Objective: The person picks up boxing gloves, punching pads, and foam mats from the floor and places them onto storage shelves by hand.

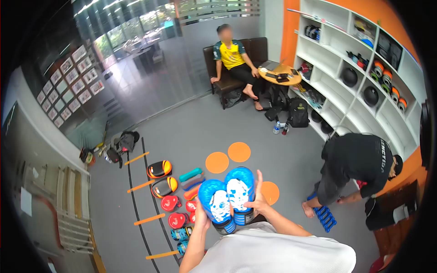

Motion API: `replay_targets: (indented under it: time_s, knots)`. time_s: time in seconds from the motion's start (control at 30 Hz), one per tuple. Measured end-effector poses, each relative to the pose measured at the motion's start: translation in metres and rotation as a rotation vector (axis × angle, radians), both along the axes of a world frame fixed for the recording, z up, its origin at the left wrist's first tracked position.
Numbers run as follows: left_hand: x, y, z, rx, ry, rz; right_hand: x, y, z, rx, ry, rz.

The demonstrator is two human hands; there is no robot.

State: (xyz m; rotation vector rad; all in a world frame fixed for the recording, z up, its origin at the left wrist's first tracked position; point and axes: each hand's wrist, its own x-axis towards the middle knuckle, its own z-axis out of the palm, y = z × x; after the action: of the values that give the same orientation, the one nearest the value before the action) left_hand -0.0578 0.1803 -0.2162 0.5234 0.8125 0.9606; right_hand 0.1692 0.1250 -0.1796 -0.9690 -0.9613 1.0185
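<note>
A pair of blue boxing gloves with white printed palms is held upright side by side in front of my chest. My left hand grips the left boxing glove at its outer side. My right hand clasps the right boxing glove, its thumb across the white part and its fingers up along the outer edge. Just left of my left hand, red padded mitts lie on the floor. Black-and-orange pads rest farther up, and blue patterned gloves lie lower down.
Orange discs and a floor ladder lie on the grey floor. At right a person in black bends near a blue slatted item. Another person sits beside a round table. White shelves hold balls.
</note>
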Motion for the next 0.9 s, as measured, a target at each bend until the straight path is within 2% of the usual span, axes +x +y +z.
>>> replay_targets:
  time_s: [0.03,0.07,0.1,0.13,0.17,0.2,0.23,0.3,0.33,0.37,0.43,0.47,0.5,0.57,0.6,0.63,0.7,0.73,0.83,0.9]
  knots:
    - [0.017,0.006,-0.009,0.056,0.027,-0.028,0.019,-0.003,-0.003,0.012,-0.015,-0.045]
    - [0.041,0.005,0.011,0.150,0.022,-0.068,0.034,-0.007,-0.002,0.026,-0.013,-0.100]
    - [0.044,0.004,0.015,0.224,-0.037,-0.111,0.032,-0.008,-0.004,0.041,-0.025,-0.159]
    - [0.064,0.002,0.012,0.331,0.017,-0.147,0.050,-0.012,-0.001,0.053,-0.027,-0.194]
    - [0.085,-0.003,0.011,0.438,0.067,-0.181,0.068,-0.016,0.001,0.043,0.112,-0.205]
    - [0.103,-0.004,0.009,0.294,-0.005,-0.220,0.087,-0.020,0.001,0.032,0.252,-0.213]
    - [0.124,0.000,0.001,0.292,-0.006,-0.251,0.110,-0.022,0.001,0.034,0.255,-0.243]
    - [0.158,0.008,-0.019,0.536,0.117,-0.357,0.152,-0.026,0.002,-0.009,0.207,-0.252]
    - [0.170,0.006,-0.010,0.448,0.119,-0.314,0.161,-0.025,-0.001,-0.015,0.216,-0.256]
    - [0.184,0.012,-0.022,0.445,0.146,-0.319,0.169,-0.031,0.001,-0.038,0.233,-0.288]
    - [0.219,0.026,-0.025,0.421,-0.027,-0.286,0.204,-0.025,0.026,0.085,0.167,-0.367]
    - [0.239,0.028,0.016,0.428,-0.073,-0.298,0.213,-0.024,0.038,0.097,0.166,-0.401]
    - [0.250,0.039,0.018,0.402,-0.137,-0.316,0.225,-0.028,0.035,0.091,0.157,-0.430]
    - [0.269,0.060,0.019,0.314,-0.274,-0.292,0.246,-0.027,0.026,0.120,0.345,-0.476]
    - [0.271,0.075,0.004,0.347,-0.284,-0.318,0.250,-0.030,0.026,0.125,0.431,-0.472]
    - [0.296,0.089,0.033,0.402,-0.248,-0.342,0.264,-0.022,0.015,0.138,0.431,-0.527]
    - [0.303,0.121,-0.036,0.518,-0.003,-0.508,0.274,-0.008,-0.010,0.076,0.044,-0.556]
    - [0.323,0.117,-0.015,0.632,-0.022,-0.501,0.273,0.002,-0.002,0.060,-0.077,-0.491]
    - [0.336,0.151,0.001,0.535,0.002,-0.659,0.279,0.016,0.007,0.058,0.055,-0.489]
    - [0.352,0.175,0.005,0.611,-0.008,-0.674,0.285,0.035,0.005,0.045,0.022,-0.513]
